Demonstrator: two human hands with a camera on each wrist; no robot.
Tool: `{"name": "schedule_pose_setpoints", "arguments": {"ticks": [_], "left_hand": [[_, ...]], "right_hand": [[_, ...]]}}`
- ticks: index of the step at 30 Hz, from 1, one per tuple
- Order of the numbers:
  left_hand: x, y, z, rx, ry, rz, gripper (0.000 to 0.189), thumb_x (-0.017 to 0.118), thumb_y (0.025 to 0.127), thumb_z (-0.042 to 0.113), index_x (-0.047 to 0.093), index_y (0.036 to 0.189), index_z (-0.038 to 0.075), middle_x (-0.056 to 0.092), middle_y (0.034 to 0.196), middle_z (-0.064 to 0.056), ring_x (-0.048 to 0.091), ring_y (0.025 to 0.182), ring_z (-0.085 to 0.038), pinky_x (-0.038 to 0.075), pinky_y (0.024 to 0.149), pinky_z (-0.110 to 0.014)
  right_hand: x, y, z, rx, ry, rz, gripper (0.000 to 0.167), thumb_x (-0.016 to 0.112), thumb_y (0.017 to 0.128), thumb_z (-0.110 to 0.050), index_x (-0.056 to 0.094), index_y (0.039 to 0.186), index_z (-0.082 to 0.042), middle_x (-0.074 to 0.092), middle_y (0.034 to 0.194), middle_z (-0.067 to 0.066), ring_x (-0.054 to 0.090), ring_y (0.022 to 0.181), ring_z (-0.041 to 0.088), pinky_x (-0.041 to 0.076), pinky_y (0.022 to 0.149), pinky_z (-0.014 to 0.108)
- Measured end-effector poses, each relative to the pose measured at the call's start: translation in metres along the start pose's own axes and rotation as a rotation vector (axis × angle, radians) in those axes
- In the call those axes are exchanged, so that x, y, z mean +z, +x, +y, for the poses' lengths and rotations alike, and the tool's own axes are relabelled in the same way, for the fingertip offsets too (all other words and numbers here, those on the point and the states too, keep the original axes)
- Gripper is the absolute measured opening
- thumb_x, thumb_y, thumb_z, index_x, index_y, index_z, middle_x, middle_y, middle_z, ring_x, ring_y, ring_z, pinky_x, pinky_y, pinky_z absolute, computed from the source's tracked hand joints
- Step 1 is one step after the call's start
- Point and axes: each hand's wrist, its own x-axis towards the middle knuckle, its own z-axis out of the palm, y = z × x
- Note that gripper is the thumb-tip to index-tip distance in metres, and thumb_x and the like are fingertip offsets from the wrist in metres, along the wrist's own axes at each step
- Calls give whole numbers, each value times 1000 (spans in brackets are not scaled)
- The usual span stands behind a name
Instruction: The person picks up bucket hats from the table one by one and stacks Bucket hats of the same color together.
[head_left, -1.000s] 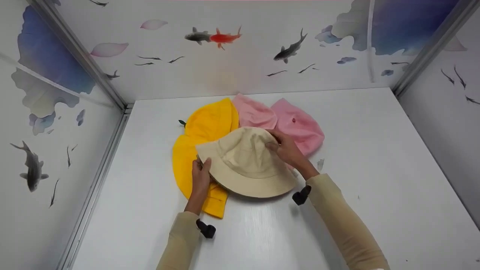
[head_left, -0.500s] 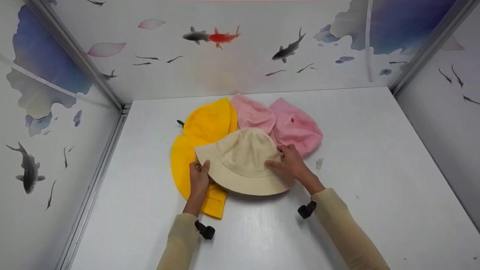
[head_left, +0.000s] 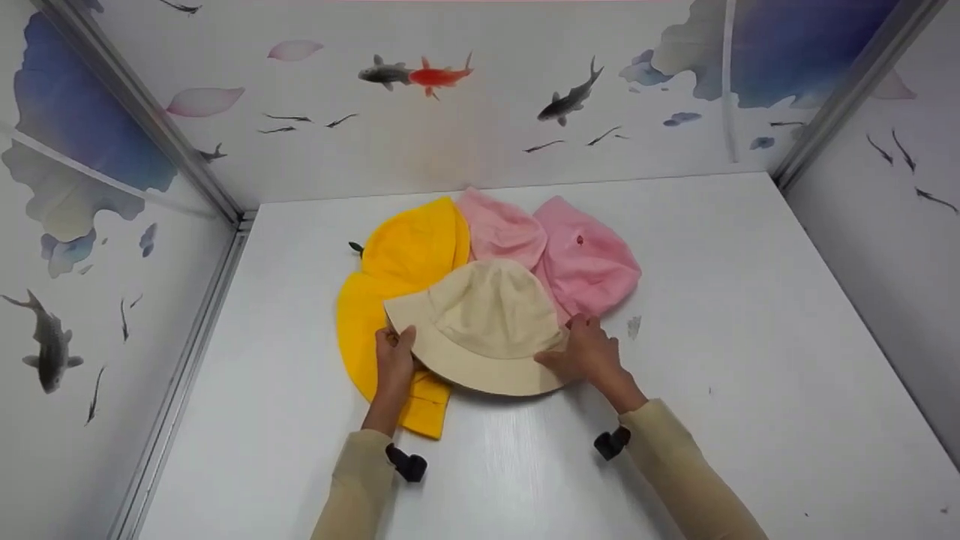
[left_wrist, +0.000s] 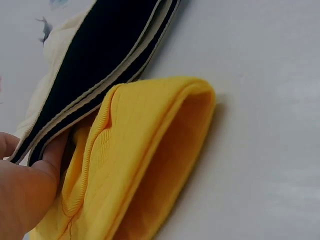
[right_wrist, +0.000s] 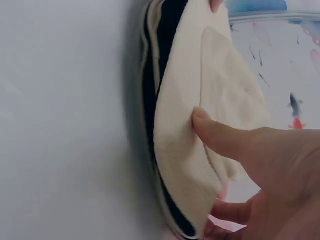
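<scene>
A beige bucket hat (head_left: pixel 495 307) lies over the front of a group of hats, its brim towards the person. My left hand (head_left: pixel 394 356) pinches the left end of the brim; the left wrist view shows a navy underside (left_wrist: pixel 97 55) and layered brim edges there. At the right end, my right hand (head_left: pixel 592 354) holds the brim, thumb on top and the other fingers behind. Under the left hand is a yellow hat (head_left: pixel 356 322), with a folded yellow flap (left_wrist: pixel 145 135) sticking out towards the person. The brim hides part of the yellow hat.
Another yellow hat (head_left: pixel 409 244) with a small dark leaf-like tab lies behind. Beside it are a light pink hat (head_left: pixel 502 229) and a darker pink hat (head_left: pixel 589 259). All rest on a white table (head_left: pixel 735 315) enclosed by printed wall panels (head_left: pixel 450 142).
My right hand has slid down the hat's right side, from beside the crown to the brim's right end. My left hand has kept its hold on the brim.
</scene>
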Motion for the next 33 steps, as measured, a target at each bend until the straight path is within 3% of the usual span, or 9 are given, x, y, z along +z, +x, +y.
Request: {"name": "schedule_pose_setpoints", "arguments": {"ticks": [8,16,19,22,26,33], "left_hand": [[-4,0,1,-10,-24,-20,37,49,106,31,32,131,9,55,116,-13,63,87,-14,53,68,-23],[-7,0,1,9,-80,-42,60,54,103,16,16,150,20,53,139,-23,69,89,-16,59,65,-27],[-8,0,-1,6,-74,-44,69,54,103,14,11,157,21,50,144,-24,69,90,-16,59,65,-26],[-8,0,-2,-16,-38,-55,66,54,104,16,17,159,12,48,149,-21,68,97,-17,58,70,-24],[-9,1,-1,-37,18,-45,54,54,104,15,33,153,7,50,149,-16,65,106,-20,57,75,-22],[-9,-1,2,-44,2,-56,43,51,104,11,38,145,13,57,134,-19,65,91,-20,58,71,-27]], "right_hand": [[9,10,7,5,147,-21,75,83,79,-41,43,123,4,49,120,24,55,93,32,50,86,49],[4,15,11,-1,242,-95,66,85,79,-35,52,121,4,62,110,18,53,95,26,48,87,43],[1,15,15,-28,286,-119,64,86,78,-34,57,123,2,65,114,16,54,99,24,48,91,42],[-4,16,20,-99,334,-165,59,87,77,-31,60,120,0,65,110,12,54,98,21,48,91,38],[-9,17,25,-165,392,-295,53,85,78,-33,62,117,-5,62,96,3,54,89,16,48,83,30],[-15,24,31,-131,490,-419,55,76,84,-51,65,120,-11,64,79,-1,60,75,11,50,77,27]]}}
